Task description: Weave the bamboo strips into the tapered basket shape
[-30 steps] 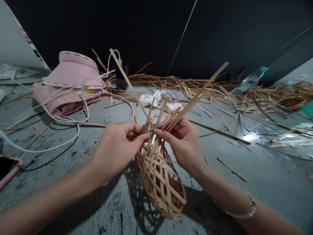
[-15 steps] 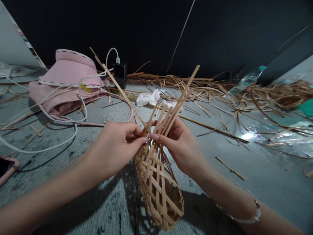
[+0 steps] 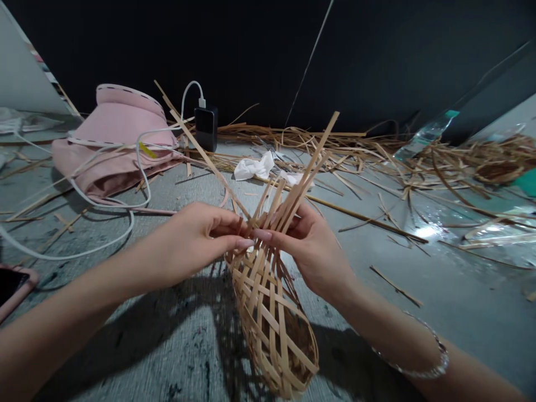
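Observation:
A half-woven bamboo basket (image 3: 272, 324), long and narrow with an open lattice, hangs below my hands toward me. Its loose strips (image 3: 307, 178) fan out upward and away. My left hand (image 3: 205, 234) is closed, thumb and fingers pinching strips at the left of the weave. One long strip (image 3: 205, 159) slants up and left from that grip. My right hand (image 3: 310, 245) is closed round the bundle of strips, its thumb pressed across their front. The two thumb tips almost meet. The fingers behind the strips are partly hidden.
A pink sun visor (image 3: 125, 123), white cable (image 3: 140, 151) and black power bank (image 3: 206, 128) stand back left. A phone (image 3: 14, 287) lies at the left edge. Crumpled tissue (image 3: 254, 167), a thin stick (image 3: 364, 218), scattered strips (image 3: 347, 145) and a plastic bottle (image 3: 427, 137) lie along the dark wall.
My left hand has shifted slightly, its thumb now lying flatter against the strips. The long left strip leans a little further left. My right hand keeps its hold.

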Action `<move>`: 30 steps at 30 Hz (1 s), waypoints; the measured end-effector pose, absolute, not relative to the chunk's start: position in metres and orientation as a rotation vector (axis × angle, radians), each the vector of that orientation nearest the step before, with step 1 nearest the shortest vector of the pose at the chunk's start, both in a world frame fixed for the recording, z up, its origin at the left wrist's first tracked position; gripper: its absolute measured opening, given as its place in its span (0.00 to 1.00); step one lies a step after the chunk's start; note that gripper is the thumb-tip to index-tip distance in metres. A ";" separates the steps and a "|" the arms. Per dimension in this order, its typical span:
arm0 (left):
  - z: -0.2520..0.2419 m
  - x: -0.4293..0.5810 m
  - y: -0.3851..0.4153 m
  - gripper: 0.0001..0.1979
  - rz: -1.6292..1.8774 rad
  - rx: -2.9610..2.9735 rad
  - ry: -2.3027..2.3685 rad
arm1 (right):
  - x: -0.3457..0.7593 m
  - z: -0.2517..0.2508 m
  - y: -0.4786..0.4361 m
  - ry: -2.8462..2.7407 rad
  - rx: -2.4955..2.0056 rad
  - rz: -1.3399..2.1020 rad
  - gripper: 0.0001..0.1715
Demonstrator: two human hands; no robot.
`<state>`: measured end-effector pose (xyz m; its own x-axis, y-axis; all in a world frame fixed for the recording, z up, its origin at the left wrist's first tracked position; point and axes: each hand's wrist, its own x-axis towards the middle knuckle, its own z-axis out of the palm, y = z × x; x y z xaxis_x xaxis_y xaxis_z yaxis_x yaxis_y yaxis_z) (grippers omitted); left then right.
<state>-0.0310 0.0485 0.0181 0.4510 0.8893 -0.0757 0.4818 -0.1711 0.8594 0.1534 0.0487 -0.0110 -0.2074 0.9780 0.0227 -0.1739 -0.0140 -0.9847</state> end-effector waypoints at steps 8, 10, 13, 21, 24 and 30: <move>0.021 -0.038 0.055 0.14 0.499 1.981 1.183 | 0.155 -0.013 0.050 -1.229 -0.960 1.430 0.17; 0.021 -0.038 0.056 0.12 0.488 1.923 1.170 | 0.155 -0.014 0.050 -1.229 -0.950 1.431 0.17; 0.019 -0.035 0.056 0.08 0.528 1.812 1.145 | 0.154 -0.014 0.050 -1.234 -0.951 1.421 0.17; 0.013 -0.030 0.053 0.09 0.627 1.774 1.208 | 0.155 -0.012 0.051 -1.225 -0.973 1.475 0.18; 0.013 -0.029 0.052 0.10 0.657 1.777 1.213 | 0.155 -0.010 0.050 -1.242 -0.978 1.482 0.19; 0.013 -0.028 0.052 0.09 0.666 1.780 1.241 | 0.155 -0.010 0.048 -1.242 -0.967 1.475 0.18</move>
<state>-0.0280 0.0517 0.0126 0.3673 0.9292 -0.0401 0.4801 -0.1525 0.8639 0.1546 0.0480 -0.0095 -0.2413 0.9705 0.0032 -0.1688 -0.0387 -0.9849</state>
